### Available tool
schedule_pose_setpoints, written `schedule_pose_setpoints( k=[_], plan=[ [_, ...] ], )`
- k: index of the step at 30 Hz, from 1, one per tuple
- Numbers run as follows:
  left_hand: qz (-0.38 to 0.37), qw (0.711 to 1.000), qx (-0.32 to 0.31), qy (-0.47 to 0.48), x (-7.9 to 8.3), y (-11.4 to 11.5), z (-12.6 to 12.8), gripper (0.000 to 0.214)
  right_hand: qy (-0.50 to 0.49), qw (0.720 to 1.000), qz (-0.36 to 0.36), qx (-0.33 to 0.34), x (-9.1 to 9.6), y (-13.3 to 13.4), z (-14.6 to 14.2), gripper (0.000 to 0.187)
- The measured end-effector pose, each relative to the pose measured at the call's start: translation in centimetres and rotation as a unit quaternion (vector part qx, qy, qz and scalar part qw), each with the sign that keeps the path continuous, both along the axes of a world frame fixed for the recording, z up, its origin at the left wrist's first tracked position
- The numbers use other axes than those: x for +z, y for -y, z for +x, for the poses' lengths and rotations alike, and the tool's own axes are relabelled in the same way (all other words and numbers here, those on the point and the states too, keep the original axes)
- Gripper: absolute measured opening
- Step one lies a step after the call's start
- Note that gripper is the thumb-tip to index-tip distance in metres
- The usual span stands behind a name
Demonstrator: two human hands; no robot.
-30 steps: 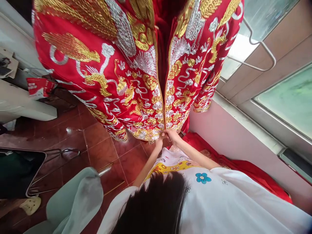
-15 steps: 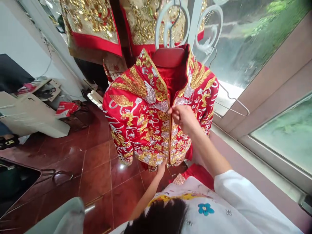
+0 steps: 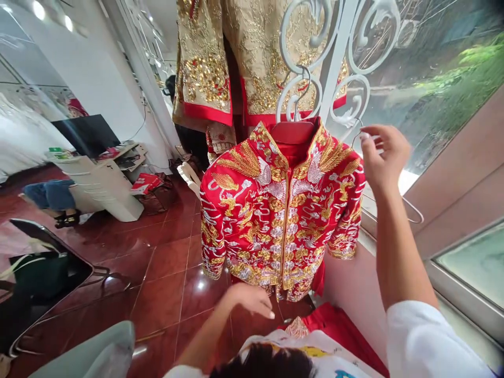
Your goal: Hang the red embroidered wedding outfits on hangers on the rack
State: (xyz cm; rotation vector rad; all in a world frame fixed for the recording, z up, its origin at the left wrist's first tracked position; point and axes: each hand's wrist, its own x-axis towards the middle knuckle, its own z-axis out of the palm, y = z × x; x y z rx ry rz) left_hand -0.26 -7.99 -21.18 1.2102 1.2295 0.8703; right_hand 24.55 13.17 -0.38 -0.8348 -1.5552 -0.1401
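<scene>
A red jacket (image 3: pixel 255 210) with dense gold and silver embroidery hangs upright in front of me, its front zipped to just below the stand-up collar. Inside the collar sits a dark red hanger (image 3: pixel 294 132), whose metal hook catches on the white scrollwork rack. My left hand (image 3: pixel 250 301) floats just under the jacket's hem, empty, fingers loosely stretched out and a little blurred. To the right of the jacket's shoulder, my right hand (image 3: pixel 386 152) is raised with curved fingers and the thumb apart. Its fingertips are at the hook of a wire hanger (image 3: pixel 357 131); whether they touch it is unclear.
Behind the jacket hang gold sequined garments (image 3: pixel 208 73) with red borders. White scrollwork (image 3: pixel 333 58) stands before a window on the right. Red cloth (image 3: pixel 338 325) lies low near me. A white desk (image 3: pixel 106 186), a chair (image 3: pixel 84 268) and a seated person's legs (image 3: pixel 51 195) are left.
My right hand has let go of the jacket's front at the collar and moved up and right to the wire hanger. My left hand has released the hem and dropped slightly. The view has tilted up.
</scene>
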Motion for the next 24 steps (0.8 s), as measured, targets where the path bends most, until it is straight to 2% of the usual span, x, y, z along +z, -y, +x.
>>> schedule_pose_setpoints(
  k=[2, 3, 4, 5, 6, 7, 9, 11, 13, 15, 21, 24],
  plan=[
    [0.045, 0.998, -0.037, -0.023, 6.3, 0.6, -2.8, 0.033, 0.067, 0.997, -0.012, 0.023, 0.4, -2.8, 1.9, 0.031],
    [0.179, 0.979, 0.006, -0.091, 9.5, 0.5, -4.1, 0.026, 0.094, 0.993, -0.043, 0.054, 0.5, -3.8, 2.3, 0.036],
    [0.335, 0.919, 0.128, -0.164, 12.5, 0.2, -5.3, 0.029, 0.112, 0.987, -0.077, 0.083, 0.3, -4.6, 2.4, 0.042],
    [0.428, 0.841, 0.223, -0.247, 15.0, -0.5, -6.3, 0.034, 0.123, 0.981, -0.106, 0.104, 0.1, -5.0, 2.4, 0.048],
    [0.454, 0.778, 0.277, -0.336, 17.0, -1.5, -7.1, 0.039, 0.131, 0.976, -0.127, 0.118, -0.3, -5.1, 2.3, 0.053],
    [0.438, 0.747, 0.313, -0.39, 18.3, -2.6, -7.7, 0.044, 0.134, 0.974, -0.136, 0.123, -0.7, -5.0, 2.1, 0.056],
    [0.379, 0.741, 0.331, -0.444, 19.3, -5.0, -8.6, 0.05, 0.116, 0.978, -0.127, 0.117, -1.5, -4.4, 2.0, 0.058],
    [0.346, 0.745, 0.329, -0.465, 18.8, -6.8, -9.2, 0.05, 0.095, 0.982, -0.118, 0.114, -2.1, -3.6, 2.1, 0.057],
    [0.352, 0.73, 0.331, -0.484, 18.2, -7.7, -9.7, 0.047, 0.083, 0.983, -0.121, 0.114, -2.5, -3.0, 2.4, 0.056],
    [0.362, 0.714, 0.328, -0.502, 18.4, -7.8, -10.3, 0.044, 0.07, 0.98, -0.136, 0.124, -2.8, -2.7, 2.6, 0.055],
    [0.39, 0.693, 0.279, -0.538, 22.0, -7.9, -11.8, 0.054, 0.003, 0.969, -0.19, 0.156, -4.3, -2.0, 2.5, 0.057],
    [0.404, 0.708, 0.256, -0.52, 23.4, -8.7, -12.5, 0.065, -0.029, 0.968, -0.207, 0.14, -5.5, -1.5, 2.2, 0.057]
  ],
)
